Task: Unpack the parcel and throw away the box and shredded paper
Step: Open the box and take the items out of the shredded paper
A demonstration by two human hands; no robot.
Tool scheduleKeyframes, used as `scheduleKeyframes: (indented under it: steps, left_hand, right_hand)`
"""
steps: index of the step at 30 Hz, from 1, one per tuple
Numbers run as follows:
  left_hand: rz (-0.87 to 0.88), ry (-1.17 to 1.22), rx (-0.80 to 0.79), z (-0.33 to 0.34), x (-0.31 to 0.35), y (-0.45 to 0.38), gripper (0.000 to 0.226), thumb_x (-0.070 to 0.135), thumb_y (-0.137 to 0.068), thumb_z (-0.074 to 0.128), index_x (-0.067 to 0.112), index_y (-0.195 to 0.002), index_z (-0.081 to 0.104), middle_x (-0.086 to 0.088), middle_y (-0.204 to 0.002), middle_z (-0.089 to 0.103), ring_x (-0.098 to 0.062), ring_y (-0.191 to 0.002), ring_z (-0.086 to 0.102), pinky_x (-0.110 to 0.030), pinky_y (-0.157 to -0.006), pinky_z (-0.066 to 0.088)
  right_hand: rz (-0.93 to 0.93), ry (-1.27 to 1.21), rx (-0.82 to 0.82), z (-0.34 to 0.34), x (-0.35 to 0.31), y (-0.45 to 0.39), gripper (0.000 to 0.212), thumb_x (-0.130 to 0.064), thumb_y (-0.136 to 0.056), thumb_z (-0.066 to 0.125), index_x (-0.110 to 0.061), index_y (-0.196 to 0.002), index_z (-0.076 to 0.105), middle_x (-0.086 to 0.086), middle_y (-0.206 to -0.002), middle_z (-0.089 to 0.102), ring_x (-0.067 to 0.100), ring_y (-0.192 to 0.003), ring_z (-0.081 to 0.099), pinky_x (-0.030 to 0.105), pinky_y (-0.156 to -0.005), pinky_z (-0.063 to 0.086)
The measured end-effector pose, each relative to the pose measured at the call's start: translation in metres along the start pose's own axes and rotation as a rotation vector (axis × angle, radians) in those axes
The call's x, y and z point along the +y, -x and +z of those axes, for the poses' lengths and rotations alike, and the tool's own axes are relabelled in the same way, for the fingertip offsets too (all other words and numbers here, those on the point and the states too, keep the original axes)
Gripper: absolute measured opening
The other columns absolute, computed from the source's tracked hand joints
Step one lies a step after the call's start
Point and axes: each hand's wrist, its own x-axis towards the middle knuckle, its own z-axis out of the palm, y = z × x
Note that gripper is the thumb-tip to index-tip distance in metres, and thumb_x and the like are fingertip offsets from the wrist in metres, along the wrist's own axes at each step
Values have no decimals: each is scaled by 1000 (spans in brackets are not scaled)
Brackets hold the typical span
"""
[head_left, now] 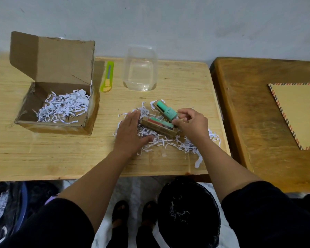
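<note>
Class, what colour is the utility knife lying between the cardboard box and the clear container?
Lime green with a yellow slider, the utility knife shows in the head view.

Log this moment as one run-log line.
stage: unpacking | left hand: flat on shredded paper | right hand: gripping green bottle | box: open

Table (pixel 43 158): open box (pixel 55 97) at left holding shredded paper (pixel 63 106); cutter (pixel 107 76) to its right; container (pixel 140 68) further right; bin (pixel 188 212) below front edge.
</note>
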Motion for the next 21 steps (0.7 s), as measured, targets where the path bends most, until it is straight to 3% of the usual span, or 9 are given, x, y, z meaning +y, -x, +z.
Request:
scheduleKeyframes:
  steps: [4, 7, 9, 12, 15, 18, 21]
  left_hand:
    - [11, -3, 4, 1, 0, 1, 98, 45, -73, 72, 16, -147, 16, -4, -156, 19, -19, -145, 10, -38, -118, 10]
    - [15, -6, 6, 0, 0, 1, 97, 44, -73, 72, 16, -147, 16, -4, -156, 19, -19, -145, 10, -38, -117, 10]
    - [10, -5, 2, 0, 0, 1, 97, 44, -73, 72, 16, -147, 15, -4, -157, 18, -19, -145, 9, -38, -118, 10]
    - [4, -5, 0, 0, 1, 0, 98, 44, -73, 72, 16, -148, 15, -4, -157, 18, -19, -146, 9, -39, -118, 10]
    - [7, -6, 3, 0, 0, 0, 97, 44, -73, 72, 16, -147, 16, -4, -157, 18, -20, -146, 9, -39, -118, 10]
    - [11, -8, 1, 2, -2, 0, 97, 45, -73, 72, 15, -147, 16, -4, -157, 18, -19, -146, 9, -37, -117, 8]
    - [14, -8, 0, 2, -3, 0, 98, 46, -73, 72, 16, -147, 15, -4, -157, 17, -19, -146, 8, -38, -117, 8]
  right_hand:
    - [-22, 13, 33, 5, 2, -2, 18, -6, -80, 65, -16, -94, 70, 5, -81, 69, 9, -68, 54, 34, -73, 57]
    - [-66, 87, 57, 4, 3, 1, 20, -7, -83, 56, -15, -97, 67, 7, -76, 67, 7, -64, 52, 21, -58, 47]
    - [-63, 82, 37, -2, 3, 4, 22, -5, -80, 56, -12, -99, 65, 0, -67, 60, 5, -60, 49, 10, -55, 39]
    - [-37, 123, 19, -11, 6, 7, 23, -5, -76, 57, -13, -97, 65, 2, -69, 60, 9, -60, 49, 17, -54, 43]
    - [-53, 199, 40, -13, 8, 6, 27, -7, -73, 58, -18, -97, 65, 6, -88, 59, 14, -75, 50, 30, -67, 50]
    - [-124, 196, 32, -6, 0, 3, 34, -18, -77, 67, -20, -110, 60, -5, -99, 55, 10, -88, 49, 25, -75, 45]
    - [-207, 260, -1, 4, -4, -1, 47, -31, -77, 72, -21, -120, 58, -4, -108, 59, 12, -99, 52, 25, -84, 43]
